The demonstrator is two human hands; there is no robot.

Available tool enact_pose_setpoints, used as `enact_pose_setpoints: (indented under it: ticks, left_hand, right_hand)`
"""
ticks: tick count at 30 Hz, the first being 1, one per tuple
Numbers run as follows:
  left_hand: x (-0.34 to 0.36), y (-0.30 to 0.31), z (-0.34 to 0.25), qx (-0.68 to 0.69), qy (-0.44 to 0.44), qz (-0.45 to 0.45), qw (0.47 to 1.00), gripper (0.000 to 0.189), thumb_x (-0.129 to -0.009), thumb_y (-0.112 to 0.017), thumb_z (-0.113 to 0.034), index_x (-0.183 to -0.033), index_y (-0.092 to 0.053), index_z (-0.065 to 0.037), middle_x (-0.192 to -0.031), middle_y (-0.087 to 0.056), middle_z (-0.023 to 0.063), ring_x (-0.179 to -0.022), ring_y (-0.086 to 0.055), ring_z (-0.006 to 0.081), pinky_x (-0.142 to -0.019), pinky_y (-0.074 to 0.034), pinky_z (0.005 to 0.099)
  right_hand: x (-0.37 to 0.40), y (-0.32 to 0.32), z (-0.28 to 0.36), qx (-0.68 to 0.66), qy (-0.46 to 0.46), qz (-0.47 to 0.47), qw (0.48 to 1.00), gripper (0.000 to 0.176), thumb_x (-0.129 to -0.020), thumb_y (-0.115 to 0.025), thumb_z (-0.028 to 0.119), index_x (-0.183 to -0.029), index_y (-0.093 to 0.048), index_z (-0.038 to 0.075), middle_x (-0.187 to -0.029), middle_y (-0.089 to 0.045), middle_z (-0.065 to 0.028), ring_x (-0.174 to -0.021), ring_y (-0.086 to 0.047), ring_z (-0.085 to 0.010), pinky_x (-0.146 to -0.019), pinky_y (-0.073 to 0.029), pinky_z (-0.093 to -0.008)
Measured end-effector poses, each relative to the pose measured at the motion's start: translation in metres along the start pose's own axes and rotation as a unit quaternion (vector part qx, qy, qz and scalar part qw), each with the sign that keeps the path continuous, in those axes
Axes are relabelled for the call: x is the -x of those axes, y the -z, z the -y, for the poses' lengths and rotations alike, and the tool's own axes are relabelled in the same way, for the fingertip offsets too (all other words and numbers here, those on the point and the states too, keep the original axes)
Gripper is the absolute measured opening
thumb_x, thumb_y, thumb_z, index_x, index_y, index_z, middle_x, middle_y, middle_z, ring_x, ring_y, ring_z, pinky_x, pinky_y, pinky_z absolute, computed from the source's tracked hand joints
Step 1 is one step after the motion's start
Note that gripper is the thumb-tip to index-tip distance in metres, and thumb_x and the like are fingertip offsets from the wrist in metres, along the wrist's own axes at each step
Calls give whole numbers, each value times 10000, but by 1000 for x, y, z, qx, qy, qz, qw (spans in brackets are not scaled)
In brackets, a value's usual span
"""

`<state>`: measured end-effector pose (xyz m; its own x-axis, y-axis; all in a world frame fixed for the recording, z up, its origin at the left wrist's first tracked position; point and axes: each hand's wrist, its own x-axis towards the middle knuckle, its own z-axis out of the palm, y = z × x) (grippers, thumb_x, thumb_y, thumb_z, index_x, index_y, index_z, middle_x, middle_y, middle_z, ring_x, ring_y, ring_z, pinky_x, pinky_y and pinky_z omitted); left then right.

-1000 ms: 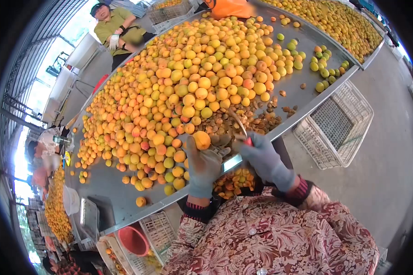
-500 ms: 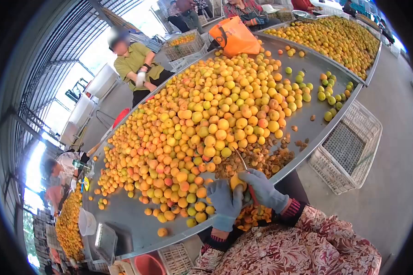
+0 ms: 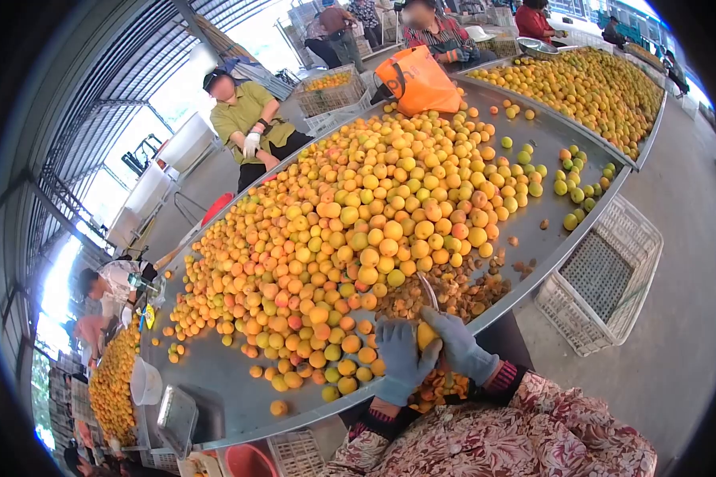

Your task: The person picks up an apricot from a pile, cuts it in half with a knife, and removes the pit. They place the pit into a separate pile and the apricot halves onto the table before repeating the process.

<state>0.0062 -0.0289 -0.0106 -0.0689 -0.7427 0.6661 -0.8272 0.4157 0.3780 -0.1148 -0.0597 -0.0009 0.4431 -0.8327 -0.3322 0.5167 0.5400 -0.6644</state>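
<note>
Both my hands wear blue-grey gloves and meet at the table's near edge. Between them is a yellow-orange apricot (image 3: pixel 427 335), with the fingers and thumb of my left hand (image 3: pixel 399 355) against its left side. My right hand (image 3: pixel 460 348) grips a knife whose thin curved blade (image 3: pixel 429 292) points up and away past the apricot; its handle is mostly hidden by the glove. Cut apricot pieces (image 3: pixel 441 389) lie below my hands, partly covered by them. Just beyond the blade is a heap of brownish pits (image 3: pixel 473 296).
A large pile of apricots (image 3: pixel 334 230) covers much of the metal table (image 3: pixel 239 393). An orange bag (image 3: pixel 418 82) stands at its far edge, greener fruit (image 3: pixel 573 187) at the right. A white crate (image 3: pixel 601 274) is on the floor. A person in green (image 3: pixel 250 119) sits across.
The view has shifted slightly, so the table's contents appear lower. My hands stay together around the apricot, which has turned a little. The person across has raised their head.
</note>
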Motion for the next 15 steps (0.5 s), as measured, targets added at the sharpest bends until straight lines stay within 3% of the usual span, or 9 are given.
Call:
enact_pose_setpoints:
  ticks: [2,4,5,6,8,9,11,15]
  left_hand:
    - [-5,8,-5,-37,-7,44,998,476,-795,-529,-482,-856,-538,-10,-851,-544,164,-856,-501,326,-836,-318,466]
    - [-7,7,-6,-85,-16,38,996,460,-796,-530,-474,-844,-542,-17,-810,-550,161,-843,-509,323,-831,-319,469]
    - [-9,5,-6,-127,-16,37,991,443,-797,-530,-466,-832,-547,-25,-769,-556,159,-830,-516,320,-825,-319,471]
    - [-12,7,-7,-140,-24,17,990,443,-797,-530,-466,-832,-547,-25,-769,-556,159,-830,-516,320,-825,-319,471]
    - [-7,6,-12,-112,81,88,987,428,-825,-499,-450,-819,-550,-24,-683,-557,160,-754,-547,336,-769,-356,455]
    - [-5,4,-13,-113,79,87,987,428,-825,-499,-450,-819,-550,-24,-683,-557,160,-754,-547,336,-769,-356,455]
    - [1,-2,-16,10,182,71,981,426,-850,-470,-431,-808,-548,-15,-619,-545,166,-664,-549,364,-691,-381,440]
    - [14,-20,-16,70,229,1,971,425,-860,-466,-414,-796,-536,1,-641,-546,176,-618,-533,387,-637,-390,434]
  right_hand:
    - [15,-3,6,139,132,-12,981,255,-893,-532,275,-815,-582,37,-664,-536,29,-584,-523,-74,-516,-409,-214]
    - [17,-16,14,169,136,-58,974,294,-901,-514,284,-766,-582,32,-637,-534,12,-556,-511,-83,-476,-386,-227]
    - [11,-17,12,127,91,-89,984,306,-894,-523,285,-718,-572,40,-616,-546,-6,-513,-505,-87,-451,-382,-225]
    - [-5,-8,-2,108,126,-103,981,285,-876,-556,276,-721,-572,38,-606,-559,-15,-488,-505,-84,-438,-380,-222]
    - [-10,0,-6,112,109,-108,982,262,-858,-586,250,-703,-562,40,-583,-556,-4,-469,-506,-85,-436,-385,-221]
    - [-9,-5,-4,111,111,-106,982,262,-858,-586,250,-703,-562,40,-583,-556,-4,-469,-506,-85,-436,-385,-221]
    - [-3,-13,1,144,123,-154,970,259,-856,-591,224,-679,-550,40,-573,-556,-6,-466,-507,-88,-426,-387,-224]
    - [-26,7,-18,257,114,-176,943,277,-857,-591,240,-670,-542,41,-568,-550,-3,-455,-497,-87,-418,-388,-228]
